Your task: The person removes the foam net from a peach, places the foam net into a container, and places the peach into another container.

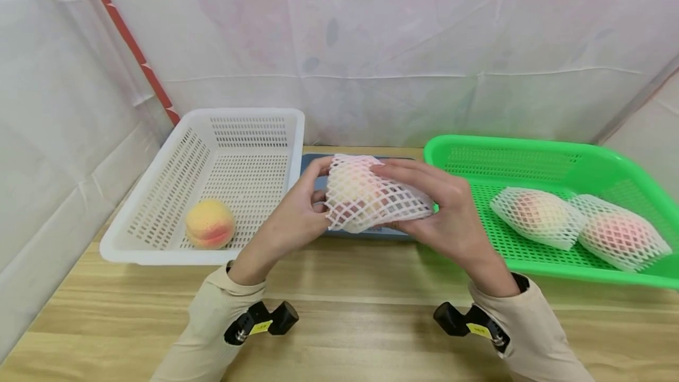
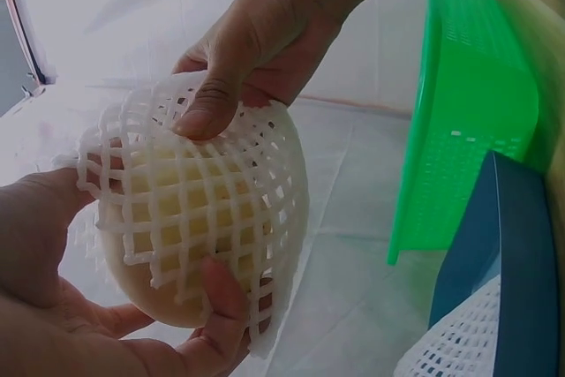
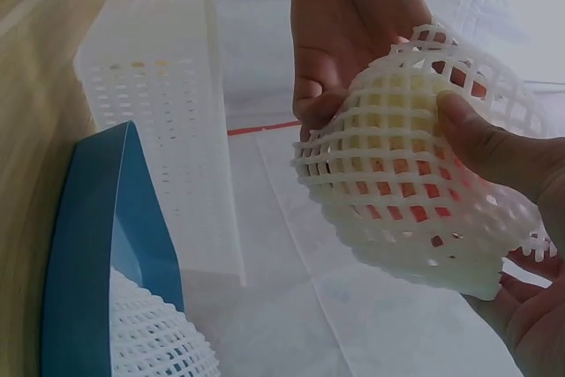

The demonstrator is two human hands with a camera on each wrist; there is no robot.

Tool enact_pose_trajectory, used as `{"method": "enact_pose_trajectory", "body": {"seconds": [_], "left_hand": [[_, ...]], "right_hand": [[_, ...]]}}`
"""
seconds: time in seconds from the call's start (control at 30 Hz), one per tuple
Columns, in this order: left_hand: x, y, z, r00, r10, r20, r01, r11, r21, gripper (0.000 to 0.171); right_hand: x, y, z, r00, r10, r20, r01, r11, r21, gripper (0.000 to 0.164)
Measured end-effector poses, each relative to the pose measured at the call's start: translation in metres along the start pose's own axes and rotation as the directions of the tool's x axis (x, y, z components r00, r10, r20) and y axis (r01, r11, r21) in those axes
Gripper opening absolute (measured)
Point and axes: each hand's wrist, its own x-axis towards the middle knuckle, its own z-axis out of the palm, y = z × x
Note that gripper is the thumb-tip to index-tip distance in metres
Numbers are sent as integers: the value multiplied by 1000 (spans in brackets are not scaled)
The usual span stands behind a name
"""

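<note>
Between both hands, raised over a blue-grey tray (image 1: 313, 164), is a peach (image 2: 190, 196) inside a white foam net sleeve (image 1: 379, 196). My left hand (image 1: 294, 211) grips the sleeve's left end, its fingers curled at the net's edge. In the left wrist view, part of the peach's pale underside shows bare below the mesh. My right hand (image 1: 445, 205) holds the sleeve's right part, thumb and fingers on opposite sides. Through the mesh in the right wrist view, the peach (image 3: 410, 174) looks yellow with a red patch.
At the left stands a white basket (image 1: 299, 146) with one bare peach (image 1: 210, 224). A green basket (image 1: 509, 146) on the right holds two net-sleeved peaches (image 1: 541, 215). More white foam netting (image 3: 154, 333) lies in the blue tray. White sheeting (image 1: 371, 28) hangs behind the wooden table (image 1: 345, 323).
</note>
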Motion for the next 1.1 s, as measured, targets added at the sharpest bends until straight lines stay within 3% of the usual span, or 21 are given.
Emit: {"method": "enact_pose_trajectory", "body": {"seconds": [0.23,0.53,0.8,1.1], "left_hand": [[-1,1,-1,999,-32,-17,32,999,4,76],[0,3,-3,999,-1,-47,2,1000,22,73],[1,4,-4,996,-4,-89,6,1000,18,69],[0,6,-11,993,11,-119,-7,999,31,65]], "right_hand": [[-1,-1,-1,1000,10,-1,-10,1000,18,52],[0,-3,-4,999,22,-37,-17,993,120,47],[-2,-3,-9,995,53,-80,-42,991,129,34],[-2,-1,-14,986,94,-136,-82,993,89,36]]}}
